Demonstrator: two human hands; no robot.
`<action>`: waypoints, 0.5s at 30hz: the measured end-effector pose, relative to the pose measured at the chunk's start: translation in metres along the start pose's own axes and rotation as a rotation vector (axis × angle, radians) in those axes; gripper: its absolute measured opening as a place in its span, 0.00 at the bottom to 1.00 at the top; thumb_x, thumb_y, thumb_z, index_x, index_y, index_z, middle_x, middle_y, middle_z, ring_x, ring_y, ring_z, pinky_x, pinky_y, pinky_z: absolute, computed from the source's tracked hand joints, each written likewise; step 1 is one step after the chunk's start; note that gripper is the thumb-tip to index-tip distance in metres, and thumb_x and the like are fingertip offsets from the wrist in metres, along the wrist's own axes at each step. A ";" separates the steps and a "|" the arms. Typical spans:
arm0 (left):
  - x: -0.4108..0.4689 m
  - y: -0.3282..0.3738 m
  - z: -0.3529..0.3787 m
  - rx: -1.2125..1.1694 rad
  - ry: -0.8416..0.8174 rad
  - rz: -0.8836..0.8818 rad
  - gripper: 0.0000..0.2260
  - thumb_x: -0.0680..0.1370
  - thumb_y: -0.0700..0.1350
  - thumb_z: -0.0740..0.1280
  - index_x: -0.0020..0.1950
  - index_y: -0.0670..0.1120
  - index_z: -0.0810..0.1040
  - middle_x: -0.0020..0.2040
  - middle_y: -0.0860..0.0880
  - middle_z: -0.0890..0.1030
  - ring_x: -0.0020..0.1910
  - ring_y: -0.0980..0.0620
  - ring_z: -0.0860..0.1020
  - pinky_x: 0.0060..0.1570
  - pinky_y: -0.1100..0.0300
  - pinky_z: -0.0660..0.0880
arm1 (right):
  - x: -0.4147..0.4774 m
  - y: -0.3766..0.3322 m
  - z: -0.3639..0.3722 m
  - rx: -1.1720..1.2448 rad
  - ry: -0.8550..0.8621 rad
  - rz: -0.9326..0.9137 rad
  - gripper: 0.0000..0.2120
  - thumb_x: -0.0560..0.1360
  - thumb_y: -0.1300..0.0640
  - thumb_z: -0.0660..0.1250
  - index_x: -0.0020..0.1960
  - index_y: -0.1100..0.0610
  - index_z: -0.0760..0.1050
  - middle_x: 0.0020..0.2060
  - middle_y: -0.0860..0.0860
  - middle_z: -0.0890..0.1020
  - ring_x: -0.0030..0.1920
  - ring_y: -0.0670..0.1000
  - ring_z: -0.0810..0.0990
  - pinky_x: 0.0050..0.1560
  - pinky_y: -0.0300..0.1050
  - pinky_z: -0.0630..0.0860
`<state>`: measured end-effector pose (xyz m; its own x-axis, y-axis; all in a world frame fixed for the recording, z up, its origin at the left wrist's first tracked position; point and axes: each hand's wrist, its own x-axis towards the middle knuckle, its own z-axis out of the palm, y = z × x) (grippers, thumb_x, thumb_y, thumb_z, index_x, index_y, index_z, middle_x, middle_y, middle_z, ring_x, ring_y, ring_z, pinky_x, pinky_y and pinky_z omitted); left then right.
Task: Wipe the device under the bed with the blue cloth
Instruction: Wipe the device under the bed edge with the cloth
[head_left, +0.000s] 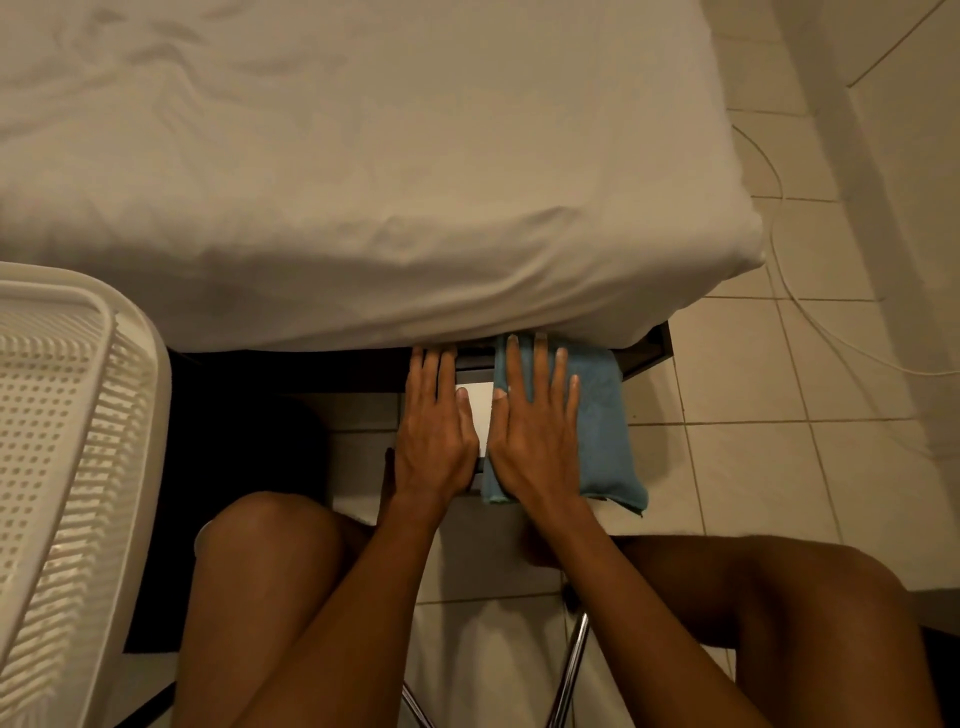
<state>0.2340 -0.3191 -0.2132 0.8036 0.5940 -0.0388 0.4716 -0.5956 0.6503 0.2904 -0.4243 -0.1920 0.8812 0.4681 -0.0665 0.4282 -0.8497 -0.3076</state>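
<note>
A flat device (480, 415) with a white top sticks out from under the bed's near edge; only a strip of it shows between my hands. My left hand (434, 431) lies flat on its left part, fingers spread, holding nothing. My right hand (537, 431) presses flat on the folded blue cloth (605, 441), which covers the device's right part and hangs past it toward the floor. The fingertips of both hands reach up to the mattress edge. The rest of the device is hidden under hands and cloth.
The bed (363, 182) with a pale sheet fills the upper view, over a dark frame (644, 351). A white perforated plastic basket (67, 441) stands at the left. A white cable (779, 249) runs over the tiled floor at right. My knees and chrome stool legs (571, 670) are below.
</note>
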 end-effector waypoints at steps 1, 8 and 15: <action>0.001 0.001 -0.001 0.009 -0.004 0.005 0.23 0.85 0.48 0.49 0.79 0.45 0.55 0.81 0.46 0.53 0.80 0.54 0.46 0.78 0.57 0.50 | -0.006 0.005 -0.002 0.002 -0.018 -0.033 0.29 0.84 0.48 0.47 0.82 0.50 0.42 0.81 0.53 0.42 0.81 0.54 0.39 0.79 0.59 0.44; 0.001 0.004 -0.002 0.051 -0.019 0.032 0.24 0.84 0.50 0.47 0.79 0.43 0.55 0.80 0.45 0.55 0.80 0.52 0.47 0.78 0.54 0.52 | 0.001 0.010 -0.004 0.024 -0.012 -0.014 0.29 0.83 0.48 0.49 0.81 0.47 0.43 0.81 0.52 0.45 0.81 0.53 0.41 0.80 0.58 0.44; 0.002 0.002 -0.001 0.121 -0.001 0.078 0.24 0.84 0.49 0.47 0.79 0.43 0.55 0.80 0.44 0.55 0.80 0.51 0.48 0.78 0.55 0.48 | -0.012 0.025 -0.006 0.095 -0.069 -0.085 0.28 0.82 0.44 0.41 0.81 0.47 0.39 0.81 0.49 0.41 0.80 0.50 0.38 0.80 0.54 0.40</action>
<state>0.2362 -0.3187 -0.2108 0.8399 0.5427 0.0075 0.4479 -0.7009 0.5551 0.2922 -0.4525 -0.1929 0.8253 0.5557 -0.1003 0.4768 -0.7809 -0.4035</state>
